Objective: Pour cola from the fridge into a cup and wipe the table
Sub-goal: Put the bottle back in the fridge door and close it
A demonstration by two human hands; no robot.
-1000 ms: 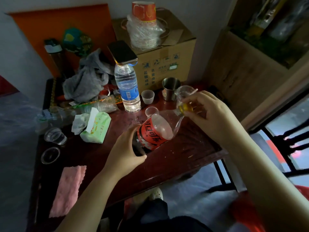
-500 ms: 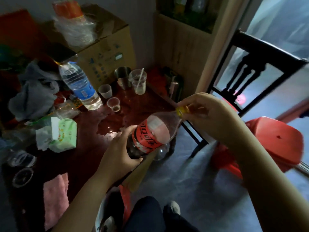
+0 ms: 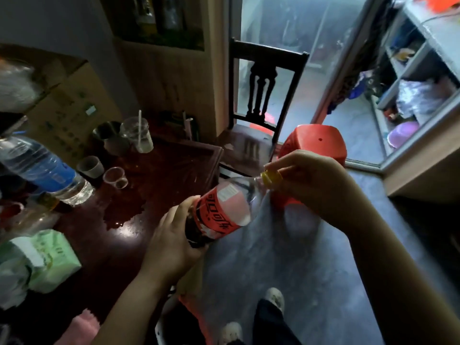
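Observation:
A cola bottle point(image 3: 225, 210) with a red label lies tilted in the air beyond the table's right edge, its neck pointing right. My left hand point(image 3: 171, 235) grips its dark lower end. My right hand point(image 3: 306, 180) pinches the yellow cap point(image 3: 271, 176) on the neck. A small clear plastic cup point(image 3: 115, 177) with a little dark liquid stands on the dark red table point(image 3: 174, 170). A puddle of spilled liquid point(image 3: 124, 210) spreads in front of it. The corner of a pink cloth point(image 3: 83, 324) shows at the table's near edge.
On the table stand a water bottle point(image 3: 42, 168), a second small cup point(image 3: 90, 166), a metal cup point(image 3: 109, 135), a glass with a straw point(image 3: 138, 135), a green tissue pack point(image 3: 47, 257) and a cardboard box point(image 3: 72, 103). A dark chair point(image 3: 261, 95), red stool point(image 3: 316, 145) and open shelves point(image 3: 418, 90) stand right.
The view has swung to the right, away from the table and towards the chair, stool and shelves. Both hands stay on the bottle and cap, which now hang past the table's edge.

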